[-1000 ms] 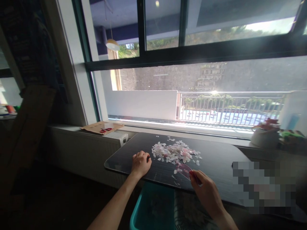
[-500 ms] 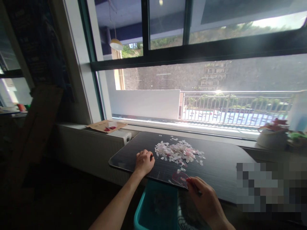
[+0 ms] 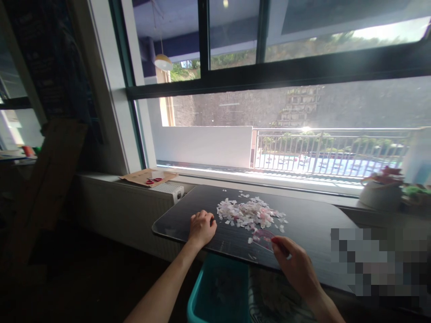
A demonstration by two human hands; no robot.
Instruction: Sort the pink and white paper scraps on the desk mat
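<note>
My right hand (image 3: pixel 296 262) pinches a thin, see-through pinkish plastic piece (image 3: pixel 263 237) with a rounded edge. That piece lies low over the dark tabletop (image 3: pixel 313 229), at the near side of a heap of small cut paper scraps (image 3: pixel 249 211). A few white scraps lie beside the plastic's left edge. My left hand (image 3: pixel 203 228) rests on the table's near left part with its fingers curled in, just left of the heap. I see nothing in it. Below the table edge stands a teal bin (image 3: pixel 198 291) with pale scraps dimly visible inside.
Red-handled scissors (image 3: pixel 154 181) lie on brown paper (image 3: pixel 134 176) on the sill at the left. A potted plant (image 3: pixel 382 193) stands on the sill at the right. Behind the table is a large window. A blurred-out patch covers the lower right.
My right hand has moved forward and slightly right with the plastic piece, away from the table's near edge and closer to the heap. My left hand has stayed in place.
</note>
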